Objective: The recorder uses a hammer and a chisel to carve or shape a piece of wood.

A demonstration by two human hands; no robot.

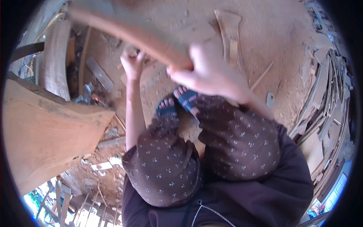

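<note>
"What's over there on the left?"

"A broad, pale-tan wooden slab, well out to the left of both hands. Then, up ahead, a long, reddish-brown wooden bar; it slants from the far left, past the front of the left hand, and back to the right hand."

"Is the left one gripping anything?"

"Its fingers are curled in, but I can't tell from here whether something's inside. The right is plainly closed round the bar's near end, thumb along it."

"Heavy, would you say?"

"Fairly, I'd guess, and stiff; most of the length hangs out beyond the fist, so the far end should feel weighty. It looks smooth enough to slip in a sweaty palm, though hardly fragile. I'd hold it right there, all fingers wrapped round the near end."

"And farther right?"

"A pale, long wooden offcut lies on the ground beyond the right hand; a whitish, flat disc sits to its right, then a heap of thin, brown wooden strips well apart from it."
</note>
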